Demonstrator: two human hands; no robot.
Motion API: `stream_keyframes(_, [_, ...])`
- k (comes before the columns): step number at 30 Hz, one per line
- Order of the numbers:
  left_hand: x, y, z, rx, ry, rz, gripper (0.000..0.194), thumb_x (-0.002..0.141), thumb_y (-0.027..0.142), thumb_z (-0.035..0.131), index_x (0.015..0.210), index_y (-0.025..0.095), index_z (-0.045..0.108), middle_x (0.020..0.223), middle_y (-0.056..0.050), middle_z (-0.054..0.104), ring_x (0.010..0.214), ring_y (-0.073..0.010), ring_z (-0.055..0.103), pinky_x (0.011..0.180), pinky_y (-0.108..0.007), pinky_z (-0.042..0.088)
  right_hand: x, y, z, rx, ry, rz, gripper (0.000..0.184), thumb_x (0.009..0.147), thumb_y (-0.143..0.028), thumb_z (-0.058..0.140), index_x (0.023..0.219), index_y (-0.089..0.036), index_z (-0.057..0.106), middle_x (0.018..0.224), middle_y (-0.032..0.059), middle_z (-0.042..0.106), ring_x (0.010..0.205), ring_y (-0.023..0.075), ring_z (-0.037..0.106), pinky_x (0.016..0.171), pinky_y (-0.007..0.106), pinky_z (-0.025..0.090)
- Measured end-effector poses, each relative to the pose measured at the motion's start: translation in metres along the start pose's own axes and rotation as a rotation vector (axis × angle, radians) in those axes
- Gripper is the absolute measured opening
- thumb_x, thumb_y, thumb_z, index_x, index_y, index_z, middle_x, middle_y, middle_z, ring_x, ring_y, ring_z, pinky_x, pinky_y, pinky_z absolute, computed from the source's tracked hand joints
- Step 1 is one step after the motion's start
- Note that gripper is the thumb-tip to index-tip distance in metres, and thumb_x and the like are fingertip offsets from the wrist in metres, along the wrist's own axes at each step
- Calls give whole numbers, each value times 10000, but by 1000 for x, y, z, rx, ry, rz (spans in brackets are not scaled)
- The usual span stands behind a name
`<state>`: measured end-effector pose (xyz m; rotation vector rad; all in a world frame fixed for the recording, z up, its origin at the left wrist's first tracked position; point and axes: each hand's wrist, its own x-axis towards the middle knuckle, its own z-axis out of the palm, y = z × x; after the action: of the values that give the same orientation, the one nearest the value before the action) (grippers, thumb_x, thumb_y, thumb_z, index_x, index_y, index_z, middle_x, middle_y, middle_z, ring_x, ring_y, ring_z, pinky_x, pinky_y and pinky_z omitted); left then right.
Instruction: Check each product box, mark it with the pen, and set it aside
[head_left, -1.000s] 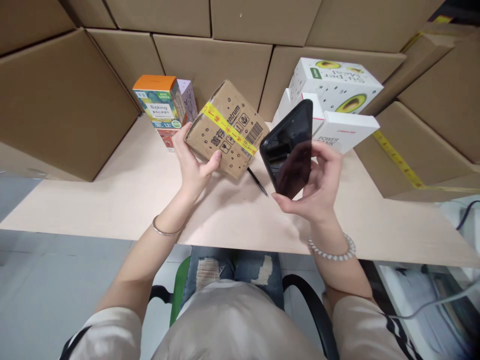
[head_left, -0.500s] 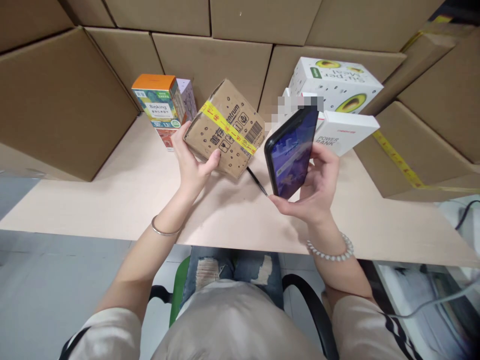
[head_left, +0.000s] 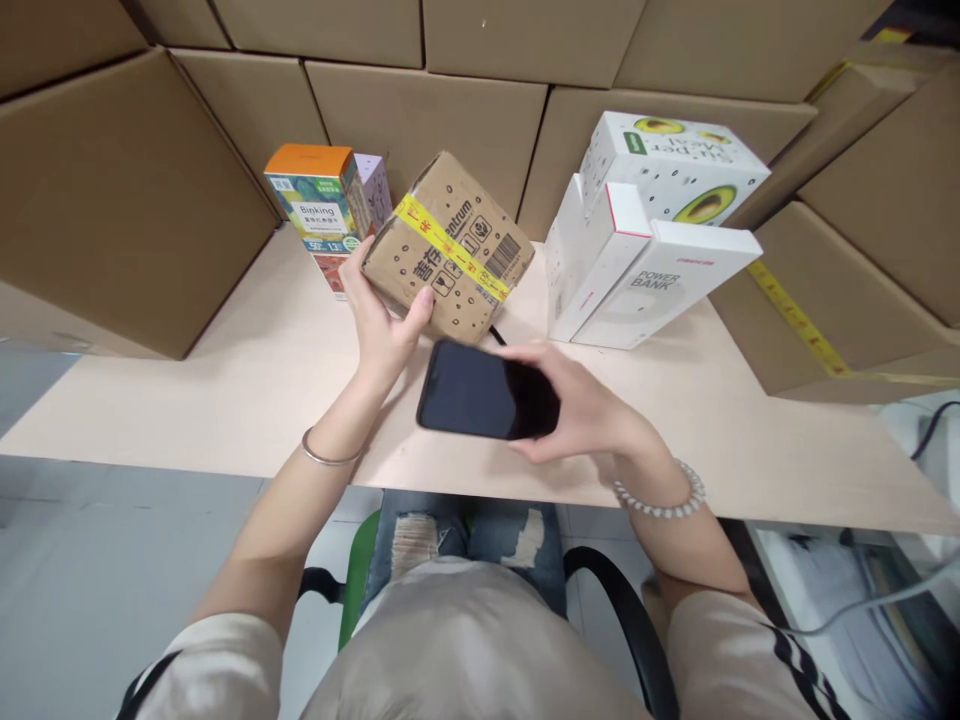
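Observation:
My left hand (head_left: pixel 385 320) grips a small brown cardboard box (head_left: pixel 469 290) by its left side, thumb across the printed face. Yellow tape runs slantwise over the box, and a barcode shows at its right. The box is tilted above the table. In my right hand (head_left: pixel 581 405) is a black smartphone (head_left: pixel 480 390), its dark screen facing up and its left end reaching just below the box. My right fingers wrap round the phone's right end. A thin black pen-like stick (head_left: pixel 497 336) shows partly behind the box and phone.
An orange-topped Binking box (head_left: pixel 319 210) and a lilac box (head_left: pixel 373 185) stand at the back left of the table (head_left: pixel 262 400). At the back right are a white power bank box (head_left: pixel 667 285), slim white boxes (head_left: pixel 600 260) and an avocado-print box (head_left: pixel 675 165). Large cartons (head_left: pixel 420 130) wall the back and sides.
My right hand has swung the phone left and down, from upright to nearly flat below the box. Its lit screen now looks dark. My left hand and the box have barely shifted.

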<state>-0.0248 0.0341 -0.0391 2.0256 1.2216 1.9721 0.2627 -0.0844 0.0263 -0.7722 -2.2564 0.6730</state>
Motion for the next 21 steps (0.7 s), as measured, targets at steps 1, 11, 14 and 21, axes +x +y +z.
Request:
stream_keyframes(1, [1,-1,0,-6,4,-8,889,905,896,621,1559,349,372,1532,-107,493,1497,-342,507,1316,-554,383,1,-2,4,-2,-112,53,854,724,-301,881,1505,-313,534,1410,80,702,1263,325,726,1028,478,629])
stream_keyframes(11, [5,-13,-2,-1,33,-64,874,909,915,586,1550,360,375,1495,-114,498,1470,-339,515,1293,-554,389,6,14,52,-179,-415,114,734,739,-293,879,1419,-165,633,1309,157,701,1256,368,648,1149,565,534])
stream_keyframes(14, [8,-10,-6,33,0,-45,996,848,968,611,1575,324,390,1522,-139,499,1503,-379,482,1308,-584,353,7,16,53,-232,-424,126,695,726,-315,894,1360,-133,674,1253,164,672,1200,359,620,1112,548,550])
stream_keyframes(21, [11,-12,-7,127,-141,-71,925,830,871,757,1523,299,540,1524,-138,586,1484,-392,523,1294,-588,390,6,16,56,-195,-424,139,683,718,-293,871,1341,-101,668,1261,171,635,1190,349,604,1090,531,562])
